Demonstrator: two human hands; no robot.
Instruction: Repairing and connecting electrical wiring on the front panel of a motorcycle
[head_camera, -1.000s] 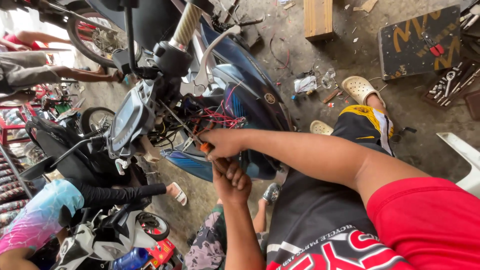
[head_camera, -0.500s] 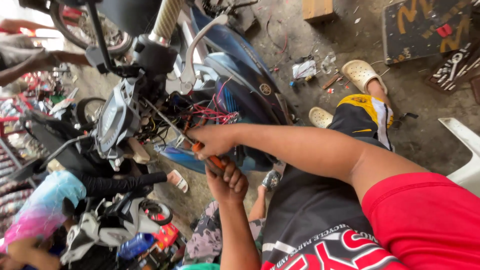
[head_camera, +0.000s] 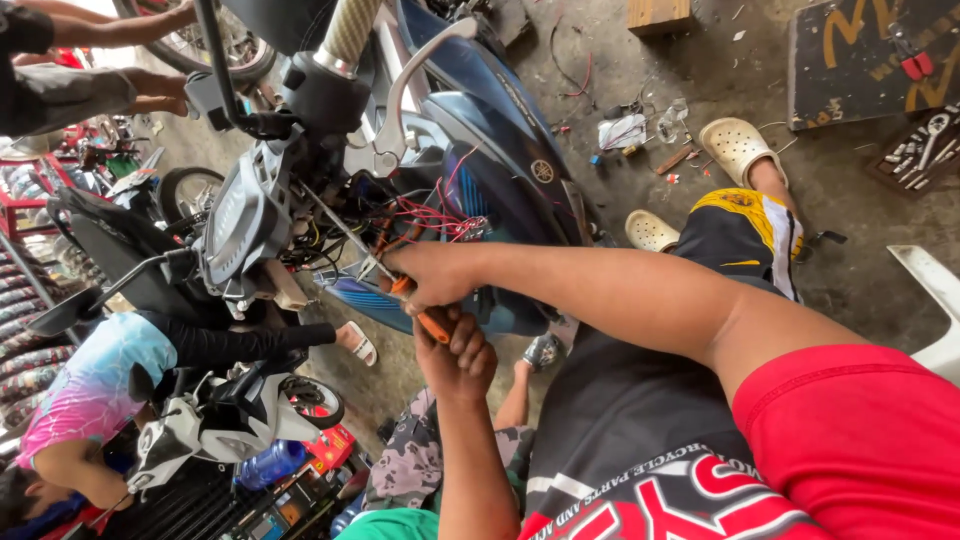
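Beside the blue motorcycle (head_camera: 500, 130), at its opened front end, both hands meet just below a tangle of red wires (head_camera: 430, 215). Which arm is which takes a little working out, since the view is turned: the long bare arm that crosses from the red sleeve (head_camera: 860, 440) side ends in the right hand (head_camera: 430, 275), and the forearm rising from the bottom edge ends in the left hand (head_camera: 458, 350). The right hand is curled closed around an orange-handled tool (head_camera: 428, 318), whose metal tip points up toward the wires; whether it is pliers or a cutter I cannot tell. The left hand sits just under it, its fingers folded loosely and touching the lower end of the orange handle, partly closed around it. Above the wires on the motorcycle stand the grey instrument cluster (head_camera: 240, 215) and a silver brake lever (head_camera: 420, 70). Well to the far side of the motorcycle, on the concrete floor (head_camera: 700, 70), lie a wooden block (head_camera: 658, 14) and a tray of spanners (head_camera: 920, 150). The person's own knee in black and yellow shorts (head_camera: 745, 235) and two cream clogs (head_camera: 735, 145) lie next to the motorcycle's blue side panel. Another person in a pink and blue shirt (head_camera: 90, 380) crouches on the near side of the motorcycle.
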